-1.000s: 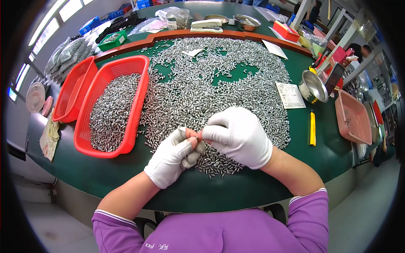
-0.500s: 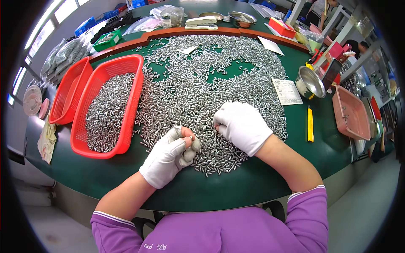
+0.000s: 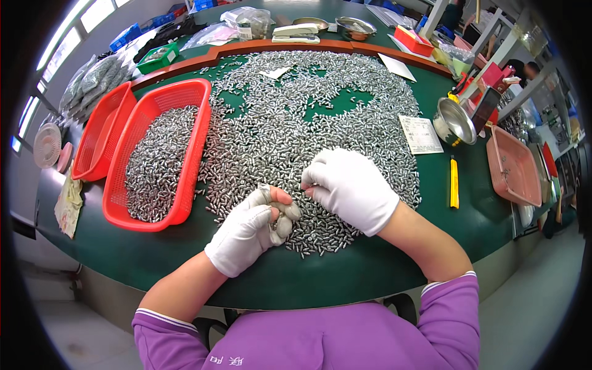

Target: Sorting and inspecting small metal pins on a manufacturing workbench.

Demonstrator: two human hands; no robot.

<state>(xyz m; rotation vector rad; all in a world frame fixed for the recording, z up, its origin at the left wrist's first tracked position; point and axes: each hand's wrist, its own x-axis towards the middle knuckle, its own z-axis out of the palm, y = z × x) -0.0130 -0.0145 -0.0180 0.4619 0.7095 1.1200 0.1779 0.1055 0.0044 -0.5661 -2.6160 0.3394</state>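
A wide layer of small silvery metal pins (image 3: 259, 132) with tapered ends covers the middle of the green table. Over its near edge is my left hand (image 3: 250, 229), in a white glove that leaves the thumb and index tips bare. Its fingers are curled, with a small gap between thumb and index; whatever lies inside them is hidden. My right hand (image 3: 354, 188), gloved in white too, is bent over the pins just right of the left. Its thumb and index come together in a pinch, and anything between them is too small to make out.
At left stands a red plastic basket (image 3: 111, 200) heaped with similar pins, beside another red basket (image 3: 83, 161). To the right are a paper slip (image 3: 422, 137), a steel bowl (image 3: 457, 126), a yellow cutter (image 3: 454, 185) and a pink tray (image 3: 512, 191). A brown ledge (image 3: 246, 48) runs behind.
My right hand has shifted slightly left, toward my left hand. A small metal piece visible earlier between my left thumb and index no longer shows, and those fingertips have parted a little.
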